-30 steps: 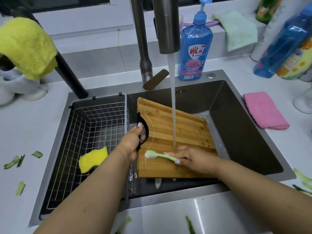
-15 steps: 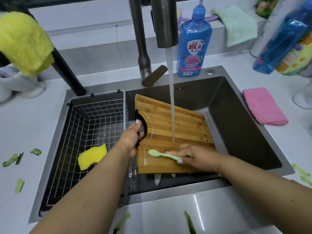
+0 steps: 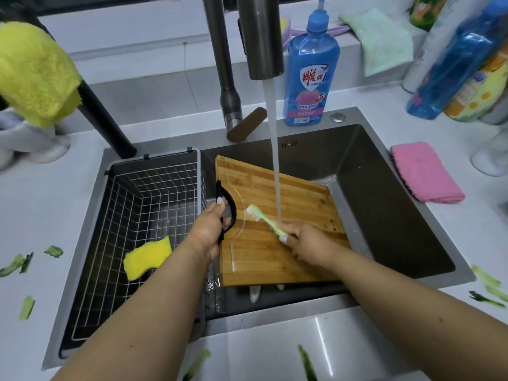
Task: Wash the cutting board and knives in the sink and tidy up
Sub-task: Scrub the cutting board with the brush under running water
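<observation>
A bamboo cutting board point(image 3: 297, 204) lies tilted across the dark sink point(image 3: 384, 188), with tap water streaming from the faucet point(image 3: 261, 37) onto its middle. My left hand point(image 3: 211, 229) grips the board's black handle point(image 3: 232, 207) at its left edge. My right hand point(image 3: 305, 243) holds a light green toothbrush point(image 3: 265, 220), its bristle head pressed on the board near the handle. White tips of what may be knives point(image 3: 254, 294) poke out from under the board's near edge; the rest is hidden.
A wire basket point(image 3: 143, 215) in the sink's left part holds a yellow sponge point(image 3: 147, 257). A blue dish soap bottle point(image 3: 310, 78) stands behind the sink, a pink cloth point(image 3: 426, 171) lies on the right counter. Green vegetable peels point(image 3: 16, 266) litter the white counter. A yellow cloth point(image 3: 33, 75) hangs at left.
My right hand has swung the toothbrush so its head now points up and left, closer to the handle. My left hand keeps its grip on the handle.
</observation>
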Demonstrator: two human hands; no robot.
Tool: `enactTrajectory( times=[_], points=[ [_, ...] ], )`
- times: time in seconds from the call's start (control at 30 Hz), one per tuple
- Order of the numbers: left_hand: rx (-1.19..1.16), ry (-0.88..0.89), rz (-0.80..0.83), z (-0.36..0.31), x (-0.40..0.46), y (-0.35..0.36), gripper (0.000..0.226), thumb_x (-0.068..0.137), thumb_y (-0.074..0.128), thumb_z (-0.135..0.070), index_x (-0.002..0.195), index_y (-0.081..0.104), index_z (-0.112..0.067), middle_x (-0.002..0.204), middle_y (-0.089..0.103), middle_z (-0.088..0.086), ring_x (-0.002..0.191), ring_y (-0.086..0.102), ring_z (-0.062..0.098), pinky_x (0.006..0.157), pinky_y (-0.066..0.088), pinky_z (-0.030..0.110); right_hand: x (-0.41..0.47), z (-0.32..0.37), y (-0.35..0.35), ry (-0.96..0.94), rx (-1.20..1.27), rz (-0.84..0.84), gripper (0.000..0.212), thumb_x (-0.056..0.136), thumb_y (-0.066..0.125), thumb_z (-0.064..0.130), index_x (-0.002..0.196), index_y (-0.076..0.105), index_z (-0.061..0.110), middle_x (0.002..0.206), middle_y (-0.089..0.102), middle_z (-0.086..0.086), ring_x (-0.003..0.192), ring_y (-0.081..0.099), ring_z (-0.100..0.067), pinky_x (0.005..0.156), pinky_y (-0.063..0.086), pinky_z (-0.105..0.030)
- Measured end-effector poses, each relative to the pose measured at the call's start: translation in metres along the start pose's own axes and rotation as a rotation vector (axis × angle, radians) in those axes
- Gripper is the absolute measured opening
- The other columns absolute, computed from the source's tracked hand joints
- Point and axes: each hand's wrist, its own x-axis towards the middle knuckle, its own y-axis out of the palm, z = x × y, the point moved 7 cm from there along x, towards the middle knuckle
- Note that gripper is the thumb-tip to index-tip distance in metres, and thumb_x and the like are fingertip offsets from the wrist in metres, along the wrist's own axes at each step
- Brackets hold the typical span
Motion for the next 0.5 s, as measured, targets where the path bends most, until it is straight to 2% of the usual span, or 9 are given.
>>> enactTrajectory(
  times=[0.1,0.2,0.27,0.33,0.4,0.47,0.5],
  points=[
    [0.003,-0.002,0.000,0.002,0.000,-0.001,0.030,0.104,0.033,-0.031,0.120,0.054,-0.017,0.061,0.069,0.002,0.053,0.067,0.016,0.048,0.052,0.028,0.004,-0.025,-0.010,0.231,-0.081,-0.105,0.045,0.099,0.044,0.031,0.143,0.036,0.038,0.124,0.058,0.000,0.098,0.058,-0.018,0.091,0.050,-0.037],
    [0.025,0.010,-0.022,0.002,0.000,-0.001,0.036,0.103,0.034,-0.037,0.122,0.057,-0.018,0.075,0.074,0.007,0.065,0.071,0.020,0.056,0.055,0.035,-0.013,-0.002,0.015,0.212,0.075,-0.025,0.046,0.097,0.049,0.028,0.141,0.039,0.039,0.113,0.062,0.000,0.088,0.062,-0.020,0.076,0.056,-0.034],
    [0.043,0.011,-0.034,0.002,0.001,0.000,0.037,0.102,0.036,-0.038,0.122,0.059,-0.017,0.082,0.075,0.009,0.070,0.071,0.023,0.061,0.056,0.039,-0.010,0.014,0.024,0.148,0.125,-0.013,0.045,0.097,0.050,0.028,0.139,0.042,0.040,0.116,0.062,-0.001,0.088,0.062,-0.019,0.078,0.056,-0.034],
    [0.066,0.009,-0.036,0.002,-0.001,0.000,0.036,0.100,0.041,-0.039,0.122,0.057,-0.016,0.087,0.074,0.012,0.076,0.071,0.027,0.067,0.057,0.044,0.007,0.009,0.012,0.201,0.077,-0.103,0.040,0.098,0.048,0.026,0.137,0.046,0.032,0.113,0.063,-0.005,0.091,0.061,-0.022,0.083,0.054,-0.037],
    [0.096,0.010,-0.027,0.002,-0.002,0.000,0.039,0.097,0.046,-0.045,0.122,0.055,-0.016,0.096,0.073,0.014,0.086,0.070,0.031,0.072,0.057,0.049,0.015,-0.004,-0.006,0.337,-0.032,-0.155,0.034,0.099,0.045,0.025,0.132,0.050,0.019,0.103,0.064,-0.008,0.092,0.063,-0.025,0.078,0.053,-0.036],
    [0.118,0.021,-0.035,0.001,-0.002,0.000,0.038,0.096,0.046,-0.047,0.118,0.055,-0.017,0.095,0.074,0.013,0.089,0.070,0.031,0.073,0.057,0.049,0.005,-0.008,-0.008,0.425,-0.131,-0.122,0.030,0.099,0.046,0.026,0.124,0.054,0.010,0.101,0.063,-0.009,0.093,0.064,-0.026,0.076,0.053,-0.034],
    [0.121,0.025,-0.044,0.002,-0.002,-0.001,0.035,0.097,0.046,-0.045,0.115,0.055,-0.017,0.093,0.074,0.012,0.087,0.070,0.031,0.071,0.057,0.048,-0.002,-0.001,-0.002,0.412,-0.147,-0.090,0.032,0.099,0.046,0.026,0.124,0.053,0.008,0.104,0.063,-0.009,0.094,0.064,-0.026,0.077,0.053,-0.033]
  ],
)
